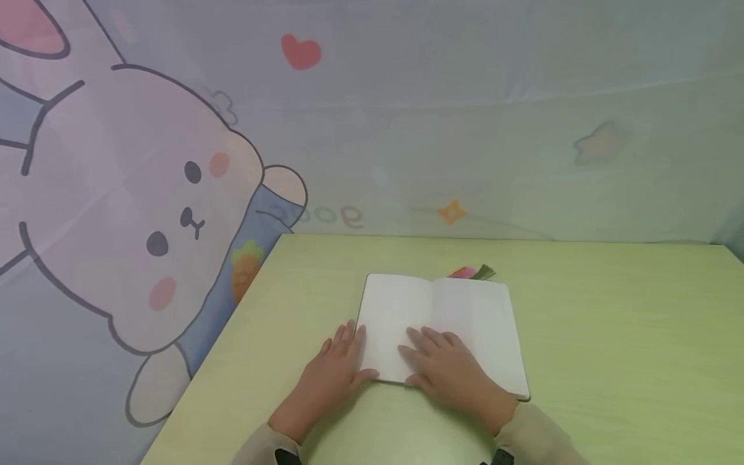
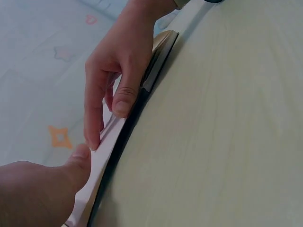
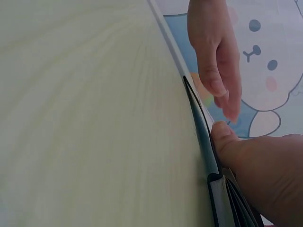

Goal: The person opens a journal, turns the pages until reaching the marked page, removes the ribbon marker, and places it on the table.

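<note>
An open notebook with blank white pages and a dark cover lies on the table. My left hand rests at its lower left corner, fingers extended along the left edge and thumb near the bottom edge. The right hand lies over the lower middle, its fingers spread on the pages and pointing up and left. In the left wrist view, the right hand touches the page with its fingertips. Stacked pages and the dark cover show beside my right thumb in the right wrist view.
Behind the notebook's top edge, a pink and green item sticks out, mostly hidden. The pale yellow-green table extends widely to the right. A printed cloth with a rabbit, heart and stars hangs beyond the table's back and left edges.
</note>
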Demonstrator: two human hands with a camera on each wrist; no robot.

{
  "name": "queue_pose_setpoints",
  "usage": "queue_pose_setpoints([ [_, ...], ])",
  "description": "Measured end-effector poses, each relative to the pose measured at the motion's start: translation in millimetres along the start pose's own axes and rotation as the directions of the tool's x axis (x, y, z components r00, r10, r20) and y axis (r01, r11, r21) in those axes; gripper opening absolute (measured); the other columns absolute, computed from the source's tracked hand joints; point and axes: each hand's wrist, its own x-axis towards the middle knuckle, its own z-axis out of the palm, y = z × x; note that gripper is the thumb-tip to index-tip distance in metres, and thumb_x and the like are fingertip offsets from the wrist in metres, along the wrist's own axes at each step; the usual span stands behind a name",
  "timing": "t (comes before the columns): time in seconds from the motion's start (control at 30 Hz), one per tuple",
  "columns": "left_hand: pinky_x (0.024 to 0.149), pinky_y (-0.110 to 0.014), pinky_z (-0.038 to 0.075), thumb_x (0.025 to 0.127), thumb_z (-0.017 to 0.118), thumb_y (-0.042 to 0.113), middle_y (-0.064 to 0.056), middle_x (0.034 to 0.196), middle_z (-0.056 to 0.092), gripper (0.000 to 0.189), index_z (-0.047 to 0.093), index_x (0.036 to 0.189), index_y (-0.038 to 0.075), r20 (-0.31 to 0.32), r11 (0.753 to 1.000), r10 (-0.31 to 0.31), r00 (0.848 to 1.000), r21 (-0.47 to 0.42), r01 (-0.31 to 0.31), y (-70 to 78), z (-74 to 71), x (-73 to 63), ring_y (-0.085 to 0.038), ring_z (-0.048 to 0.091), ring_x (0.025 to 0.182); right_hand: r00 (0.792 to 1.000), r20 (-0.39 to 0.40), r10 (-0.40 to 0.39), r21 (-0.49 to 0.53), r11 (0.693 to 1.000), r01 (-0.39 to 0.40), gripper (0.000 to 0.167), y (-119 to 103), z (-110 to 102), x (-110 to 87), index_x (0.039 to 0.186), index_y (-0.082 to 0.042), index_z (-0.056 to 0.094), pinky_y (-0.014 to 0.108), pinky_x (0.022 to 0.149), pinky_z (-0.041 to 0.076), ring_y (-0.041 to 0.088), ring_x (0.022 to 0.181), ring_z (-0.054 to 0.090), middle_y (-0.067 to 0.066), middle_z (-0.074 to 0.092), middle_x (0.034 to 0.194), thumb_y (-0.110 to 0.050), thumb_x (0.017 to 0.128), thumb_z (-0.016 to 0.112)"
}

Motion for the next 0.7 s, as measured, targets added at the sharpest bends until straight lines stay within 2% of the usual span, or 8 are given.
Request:
queue_pose_setpoints([
  [0.27, 0.105, -0.051, 0.025, 0.093, 0.040, 0.056, -0.020, 0.152, 0.015, 0.078, 0.020, 0.147, 0.003, 0.025, 0.999, 0.032, 0.999, -0.003, -0.032, 5.4, 12.3, 7.0, -0.035, 0.016, 0.138, 1.000, -0.001, 0.008, -0.003, 1.000, -0.008, 0.050, -1, 0, 0.1, 0.126, -0.013, 0.057, 0.048, 0.091, 0.040, 0.033, 0.121, 0.046, 0.014, 0.048, 0.135, -0.045, 0.088, 0.057],
  [0.47, 0.106, -0.050, 0.025, 0.094, 0.038, 0.054, -0.016, 0.152, 0.019, 0.075, 0.022, 0.147, 0.004, 0.040, 0.998, 0.063, 0.997, 0.026, -0.064, 5.5, 13.6, 8.1, -0.034, 0.017, 0.138, 1.000, 0.022, 0.021, -0.003, 1.000, -0.021, 0.050, 0, -1, 1.5, 0.126, -0.013, 0.057, 0.048, 0.093, 0.039, 0.033, 0.122, 0.045, 0.014, 0.047, 0.136, -0.046, 0.088, 0.056],
  [0.7, 0.106, -0.050, 0.025, 0.094, 0.036, 0.055, -0.016, 0.151, 0.020, 0.073, 0.024, 0.147, 0.006, 0.067, 0.997, 0.057, 0.996, 0.051, -0.060, 4.1, 19.7, 8.2, -0.035, 0.017, 0.138, 1.000, 0.017, 0.021, -0.002, 1.000, -0.021, 0.049, -1, 0, 1.3, 0.124, -0.012, 0.058, 0.047, 0.092, 0.039, 0.034, 0.120, 0.046, 0.014, 0.049, 0.134, -0.045, 0.088, 0.057],
])
